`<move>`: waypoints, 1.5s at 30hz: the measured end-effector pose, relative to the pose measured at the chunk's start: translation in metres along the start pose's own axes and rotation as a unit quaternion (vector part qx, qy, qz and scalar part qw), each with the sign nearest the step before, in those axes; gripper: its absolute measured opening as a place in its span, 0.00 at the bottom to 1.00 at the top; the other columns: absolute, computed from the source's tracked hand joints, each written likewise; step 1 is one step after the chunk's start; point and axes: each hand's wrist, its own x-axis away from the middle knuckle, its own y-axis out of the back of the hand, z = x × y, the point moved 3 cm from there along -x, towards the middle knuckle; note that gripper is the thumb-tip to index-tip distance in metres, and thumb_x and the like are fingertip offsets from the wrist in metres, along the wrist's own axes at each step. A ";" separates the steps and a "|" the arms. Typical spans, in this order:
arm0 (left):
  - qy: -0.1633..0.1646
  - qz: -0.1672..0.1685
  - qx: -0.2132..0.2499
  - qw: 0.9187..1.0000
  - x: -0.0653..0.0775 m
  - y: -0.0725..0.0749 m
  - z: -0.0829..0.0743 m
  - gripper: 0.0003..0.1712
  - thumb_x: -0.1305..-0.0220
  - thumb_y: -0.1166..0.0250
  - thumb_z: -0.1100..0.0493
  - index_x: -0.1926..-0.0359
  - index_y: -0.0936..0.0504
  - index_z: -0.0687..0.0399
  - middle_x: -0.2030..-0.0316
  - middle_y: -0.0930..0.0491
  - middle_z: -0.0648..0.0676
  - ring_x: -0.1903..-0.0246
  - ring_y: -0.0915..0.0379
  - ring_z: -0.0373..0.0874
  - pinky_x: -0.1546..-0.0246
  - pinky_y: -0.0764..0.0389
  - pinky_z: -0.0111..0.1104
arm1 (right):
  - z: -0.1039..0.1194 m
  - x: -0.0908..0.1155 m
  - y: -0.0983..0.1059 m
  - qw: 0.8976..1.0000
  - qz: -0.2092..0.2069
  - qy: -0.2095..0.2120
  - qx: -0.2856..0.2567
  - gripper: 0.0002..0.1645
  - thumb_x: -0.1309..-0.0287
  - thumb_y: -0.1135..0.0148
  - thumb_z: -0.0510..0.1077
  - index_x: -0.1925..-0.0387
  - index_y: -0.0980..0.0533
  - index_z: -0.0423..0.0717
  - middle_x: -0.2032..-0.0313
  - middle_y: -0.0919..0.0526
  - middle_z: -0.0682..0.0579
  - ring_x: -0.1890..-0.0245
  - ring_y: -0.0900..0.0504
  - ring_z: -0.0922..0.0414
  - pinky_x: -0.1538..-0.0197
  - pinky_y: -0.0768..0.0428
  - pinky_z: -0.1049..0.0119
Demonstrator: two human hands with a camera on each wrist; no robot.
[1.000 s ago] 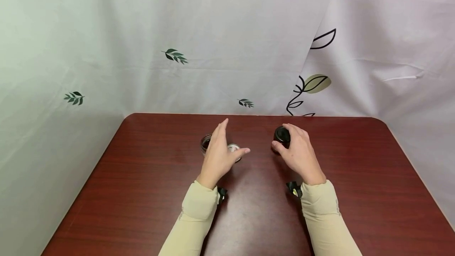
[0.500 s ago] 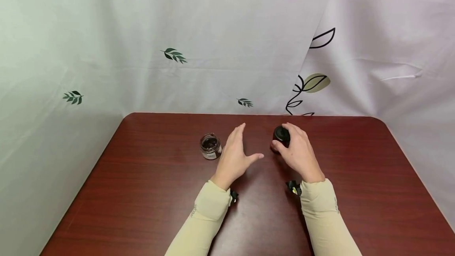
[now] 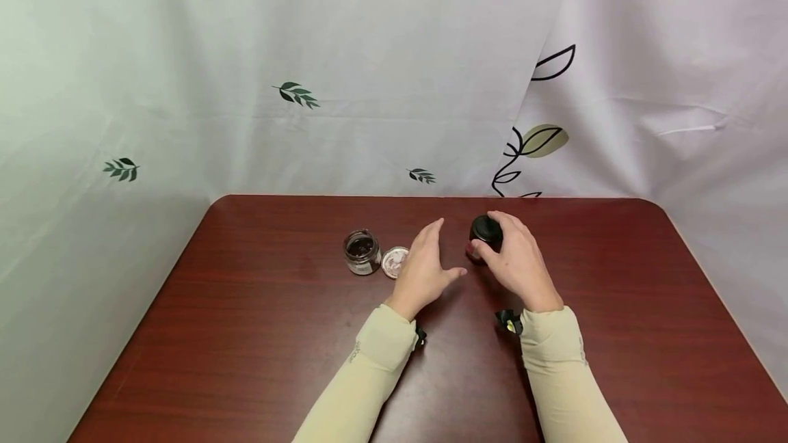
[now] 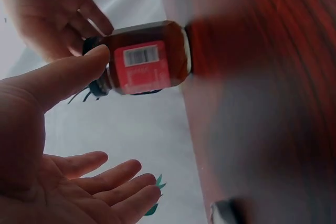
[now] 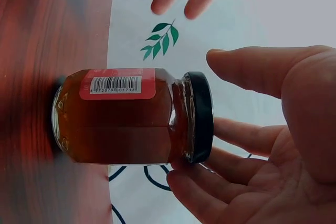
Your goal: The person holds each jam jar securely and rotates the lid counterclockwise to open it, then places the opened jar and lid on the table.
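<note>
A glass jar (image 5: 126, 119) with amber-brown contents, a red barcode label and a black lid stands upright on the table. My right hand (image 3: 522, 262) curves loosely about its top; in the right wrist view the fingers (image 5: 205, 187) lie by the lid's far side while the thumb stays apart from it. My left hand (image 3: 425, 269) hovers left of this jar, thumb and fingers spread, holding nothing. Farther left stands a small lidless jar (image 3: 362, 251) with dark contents and a pale label. Its round lid (image 3: 392, 262), whitish side up, lies beside it, partly hidden by my left hand.
The reddish-brown wooden table (image 3: 246, 333) has rounded far corners. Behind and along both sides hangs a pale curtain (image 3: 382, 74) printed with leaves. Dark wrist-camera mounts (image 3: 508, 322) show at the sleeve cuffs.
My left hand has moved right from over the lidless jar toward the lidded one, uncovering the lidless jar and part of the loose lid. My right hand has hardly moved.
</note>
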 end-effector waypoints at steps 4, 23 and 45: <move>0.001 0.004 -0.004 1.000 -0.005 -0.007 -0.001 0.55 0.46 0.21 0.52 0.24 0.41 0.59 0.27 0.37 0.59 0.29 0.40 0.52 0.33 0.34 0.47 | -0.001 -0.001 -0.001 1.000 0.004 -0.007 0.001 0.35 0.37 0.35 0.45 0.33 0.32 0.34 0.35 0.30 0.34 0.37 0.31 0.36 0.36 0.33 0.40; 0.012 0.042 -0.001 0.999 -0.027 -0.032 -0.006 0.52 0.43 0.24 0.49 0.25 0.40 0.61 0.30 0.34 0.59 0.31 0.36 0.52 0.34 0.32 0.42 | -0.005 -0.003 -0.003 1.000 -0.005 -0.008 -0.012 0.34 0.35 0.36 0.45 0.33 0.32 0.34 0.36 0.29 0.35 0.40 0.26 0.38 0.39 0.29 0.41; 0.020 0.065 0.025 0.997 -0.041 -0.046 -0.016 0.43 0.43 0.25 0.53 0.29 0.32 0.58 0.38 0.24 0.56 0.39 0.27 0.47 0.39 0.27 0.37 | -0.008 -0.002 -0.002 1.000 -0.003 -0.011 -0.020 0.34 0.35 0.36 0.45 0.32 0.32 0.35 0.37 0.28 0.32 0.39 0.28 0.36 0.38 0.30 0.41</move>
